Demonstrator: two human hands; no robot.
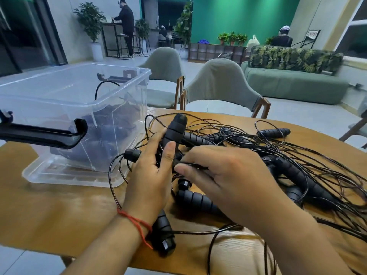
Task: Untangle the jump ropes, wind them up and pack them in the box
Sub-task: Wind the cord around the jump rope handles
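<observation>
Round brown wooden desk [59, 211]: visible grain, satin sheen. Clear smooth glossy plastic box [127, 116], black glossy plastic latch [39, 135]. Black ribbed jump-rope handles [175, 128] matt, rubbery-looking. Thin black cords [325, 167] slick, shiny. Red twisted thread bracelet [131, 218]. Grey-green chairs [218, 82]: matt cloth, wooden frames.

You're at a wooden table [59, 215] in a lounge-type rm. Across it, a grey-green chair [220, 80] w/ wood legs sits close, a second chair [164, 64] behind it to the L. The far wall [238, 16] is green, evenly lit. Below it is a low shelf [216, 51] w/ small potted plants [232, 37] on top. To yr R: green sofa [294, 86] w/ leaf-print back [294, 58], a seated person [282, 39] behind it, a window [355, 36] at the edge. To yr L: dark glass door [19, 36], tall plant [90, 20] in a white pot, high bar table [111, 36] w/ stools [122, 36], a standing person [126, 20] at it. Floor [297, 114] is pale tile.
</observation>
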